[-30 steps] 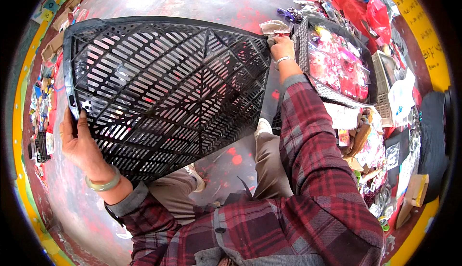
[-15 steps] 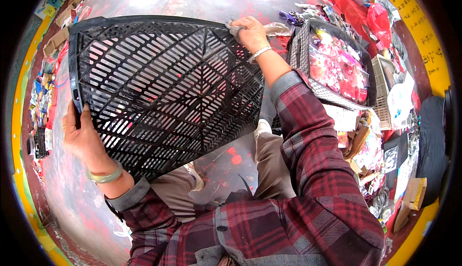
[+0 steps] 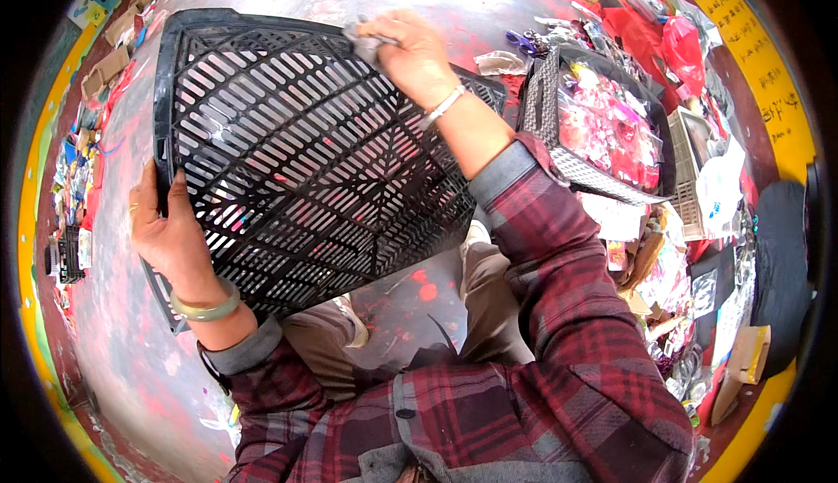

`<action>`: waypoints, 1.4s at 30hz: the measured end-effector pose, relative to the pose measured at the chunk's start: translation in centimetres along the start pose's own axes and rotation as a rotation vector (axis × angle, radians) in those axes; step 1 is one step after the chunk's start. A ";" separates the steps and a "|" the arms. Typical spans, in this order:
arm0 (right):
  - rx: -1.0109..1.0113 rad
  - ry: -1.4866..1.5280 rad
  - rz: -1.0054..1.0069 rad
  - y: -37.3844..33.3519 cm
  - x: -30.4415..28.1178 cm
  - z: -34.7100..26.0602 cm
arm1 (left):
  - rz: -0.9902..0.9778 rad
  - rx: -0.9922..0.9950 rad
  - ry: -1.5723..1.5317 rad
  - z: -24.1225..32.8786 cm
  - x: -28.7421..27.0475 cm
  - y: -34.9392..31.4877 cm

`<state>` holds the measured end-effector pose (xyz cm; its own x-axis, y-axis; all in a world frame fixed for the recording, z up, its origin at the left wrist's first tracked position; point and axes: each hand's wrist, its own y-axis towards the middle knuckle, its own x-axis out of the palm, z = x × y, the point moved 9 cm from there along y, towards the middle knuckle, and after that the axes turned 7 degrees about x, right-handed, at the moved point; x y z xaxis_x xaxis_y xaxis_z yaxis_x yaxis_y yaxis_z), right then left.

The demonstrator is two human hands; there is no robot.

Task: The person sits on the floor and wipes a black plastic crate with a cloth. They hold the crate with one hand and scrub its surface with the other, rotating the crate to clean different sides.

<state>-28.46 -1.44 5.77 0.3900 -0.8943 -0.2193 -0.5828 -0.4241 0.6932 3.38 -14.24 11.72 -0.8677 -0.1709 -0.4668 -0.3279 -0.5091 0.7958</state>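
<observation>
My left hand [image 3: 177, 237] grips a slotted black plastic crate [image 3: 377, 188], my right hand [image 3: 415, 57] crumpled grey cloth [image 3: 363, 44]; patterned grey box [image 3: 540, 106] at right.

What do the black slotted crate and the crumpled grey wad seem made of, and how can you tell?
Black slotted crate: likely moulded plastic, slightly glossy; regular repeated slots and ribs suggest it. Grey wad: perhaps matte fabric, softly creased; weave indistinct.

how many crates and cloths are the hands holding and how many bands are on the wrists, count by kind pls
black crate: 1
grey cloth: 1
wrist bands: 2 (pale green bangle, pale bracelet)
total: 4
</observation>
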 end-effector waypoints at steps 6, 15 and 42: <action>-0.123 0.047 0.122 0.8 2.2 -4.3 | -0.014 0.030 0.016 1.2 0.2 0.0; -0.150 0.245 0.064 -0.8 1.9 -9.9 | -0.002 0.048 0.114 -1.4 0.2 -0.2; 0.640 -0.417 0.185 -10.0 -9.5 19.7 | 0.021 -0.014 0.125 -1.7 0.3 -0.3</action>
<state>-40.41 8.44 -12.60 0.0205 -0.8843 -0.4664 -0.9590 -0.1493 0.2409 3.84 -15.53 10.64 -0.8206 -0.2851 -0.4954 -0.3041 -0.5161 0.8007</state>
